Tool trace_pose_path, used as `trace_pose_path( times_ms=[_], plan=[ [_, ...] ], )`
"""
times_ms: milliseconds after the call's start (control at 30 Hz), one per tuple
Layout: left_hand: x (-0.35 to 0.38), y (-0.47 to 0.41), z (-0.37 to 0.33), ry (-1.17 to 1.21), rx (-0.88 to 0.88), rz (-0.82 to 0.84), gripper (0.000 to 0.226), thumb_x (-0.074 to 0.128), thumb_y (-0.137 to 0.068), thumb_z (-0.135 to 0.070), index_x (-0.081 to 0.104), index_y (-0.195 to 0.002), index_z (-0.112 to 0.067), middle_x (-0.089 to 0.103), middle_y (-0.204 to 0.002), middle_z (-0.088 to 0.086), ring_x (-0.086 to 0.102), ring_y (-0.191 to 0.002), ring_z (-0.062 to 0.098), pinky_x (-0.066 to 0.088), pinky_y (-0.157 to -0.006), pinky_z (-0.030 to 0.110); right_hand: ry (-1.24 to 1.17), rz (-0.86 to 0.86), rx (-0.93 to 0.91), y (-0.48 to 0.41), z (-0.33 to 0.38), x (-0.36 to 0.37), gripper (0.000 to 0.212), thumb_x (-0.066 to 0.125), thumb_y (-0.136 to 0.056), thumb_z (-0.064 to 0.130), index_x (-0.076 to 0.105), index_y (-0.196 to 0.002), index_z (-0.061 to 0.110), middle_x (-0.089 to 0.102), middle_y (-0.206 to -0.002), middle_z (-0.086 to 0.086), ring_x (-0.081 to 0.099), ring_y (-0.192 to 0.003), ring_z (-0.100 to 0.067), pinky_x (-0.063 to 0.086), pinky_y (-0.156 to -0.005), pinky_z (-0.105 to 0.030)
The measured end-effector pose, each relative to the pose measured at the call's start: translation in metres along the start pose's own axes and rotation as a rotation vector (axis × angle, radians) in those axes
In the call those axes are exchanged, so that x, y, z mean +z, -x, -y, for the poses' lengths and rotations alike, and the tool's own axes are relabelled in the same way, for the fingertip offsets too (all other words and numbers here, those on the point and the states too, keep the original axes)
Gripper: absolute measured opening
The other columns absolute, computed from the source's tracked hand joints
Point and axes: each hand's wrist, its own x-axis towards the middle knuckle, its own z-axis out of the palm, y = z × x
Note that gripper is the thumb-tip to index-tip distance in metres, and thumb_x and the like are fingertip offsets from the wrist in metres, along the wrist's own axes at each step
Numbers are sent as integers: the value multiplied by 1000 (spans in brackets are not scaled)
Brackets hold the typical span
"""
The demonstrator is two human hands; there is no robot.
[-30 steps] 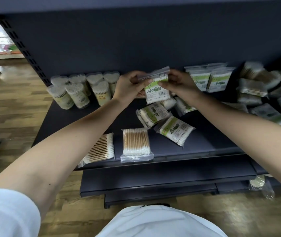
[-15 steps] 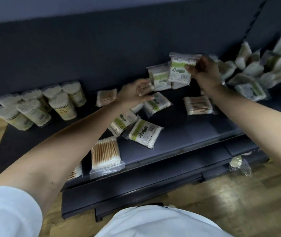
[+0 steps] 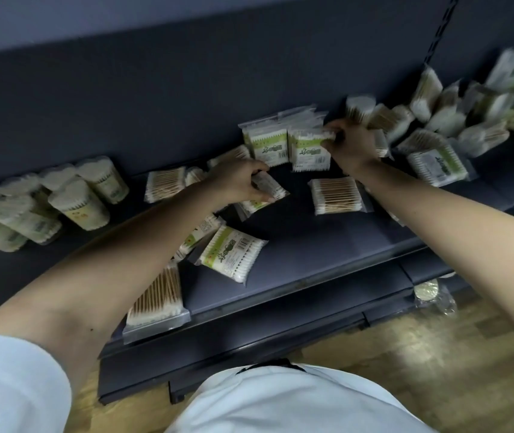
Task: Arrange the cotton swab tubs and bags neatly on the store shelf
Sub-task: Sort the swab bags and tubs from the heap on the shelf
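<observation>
right hand [image 3: 351,148] has lowered its glossy rectangular bag [image 3: 310,151] upright.

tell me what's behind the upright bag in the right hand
More upright bags stand behind the bag the right hand pinches; only their clear tops show, the rest is covered.

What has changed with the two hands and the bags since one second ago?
The right hand carried the green-label bag rightwards to the back of the shelf and now holds it upright beside the standing bag. The left hand let go of that bag, came down and now grips a lying bag. The tubs and the front bags stayed in place.
</observation>
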Motion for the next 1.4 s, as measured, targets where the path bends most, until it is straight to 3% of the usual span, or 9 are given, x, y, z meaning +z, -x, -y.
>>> trace_pose_path(
  times_ms=[233,367,567,733,900,1067,1267,1333,1400],
  plan=[
    [11,-15,-18,100,6,10,74,78,-72,-38,46,-136,-22,48,-141,0,48,-124,12,35,-93,17,166,137,-259,-14,-14,1,43,67,-83,18,54,-123,11,50,-127,-12,52,-115,-26,38,-94,-27],
    [14,-18,-24,145,-11,-26,73,79,-72,-33,46,-137,-21,47,-141,-2,50,-104,4,31,-81,9,162,122,-298,-23,-18,-3,42,68,-82,16,55,-121,8,47,-126,-15,50,-112,-27,32,-89,-16],
    [24,-17,-22,331,-54,-163,72,79,-73,-24,44,-135,-21,46,-138,-6,47,-109,4,29,-73,-10,122,126,-387,-30,-29,-1,41,72,-78,19,60,-117,9,48,-119,-17,49,-112,-27,25,-94,-10],
    [27,-17,-20,438,-94,-266,79,82,-70,-29,40,-137,-28,51,-135,3,44,-127,8,36,-98,14,120,-57,-538,-27,-33,3,39,67,-76,33,63,-108,9,56,-109,-18,54,-102,-36,45,-88,-41],
    [28,-12,-23,471,-54,-275,88,82,-70,-22,31,-142,-21,48,-139,5,43,-130,9,37,-105,20,17,-283,-807,-21,-9,10,22,63,-83,25,63,-99,11,63,-98,-13,59,-90,-30,47,-77,-40],
    [29,-3,-28,402,-16,-292,100,82,-70,-22,18,-147,-19,45,-139,-3,41,-126,0,30,-94,-2,-142,296,-788,-8,26,17,34,67,-82,26,63,-109,6,64,-103,-7,58,-83,-8,47,-75,-16],
    [28,15,-14,316,-1,-368,101,84,-67,-26,21,-145,-12,48,-118,-3,51,-115,11,39,-95,8,-111,614,-551,-4,31,31,43,75,-77,24,59,-117,18,58,-98,10,53,-91,-4,35,-70,3],
    [25,20,-12,295,-14,-395,98,84,-67,-26,24,-143,-11,51,-120,0,52,-115,14,43,-99,22,-182,615,-518,-4,33,33,39,75,-77,20,60,-113,17,59,-98,9,54,-90,-3,41,-78,-5],
    [21,23,-14,356,-55,-480,92,82,-69,-24,27,-141,-12,51,-122,1,51,-116,14,43,-100,28,-297,592,-479,-5,34,31,32,74,-78,16,57,-104,21,57,-94,13,57,-86,-5,51,-85,-28]
  ],
)
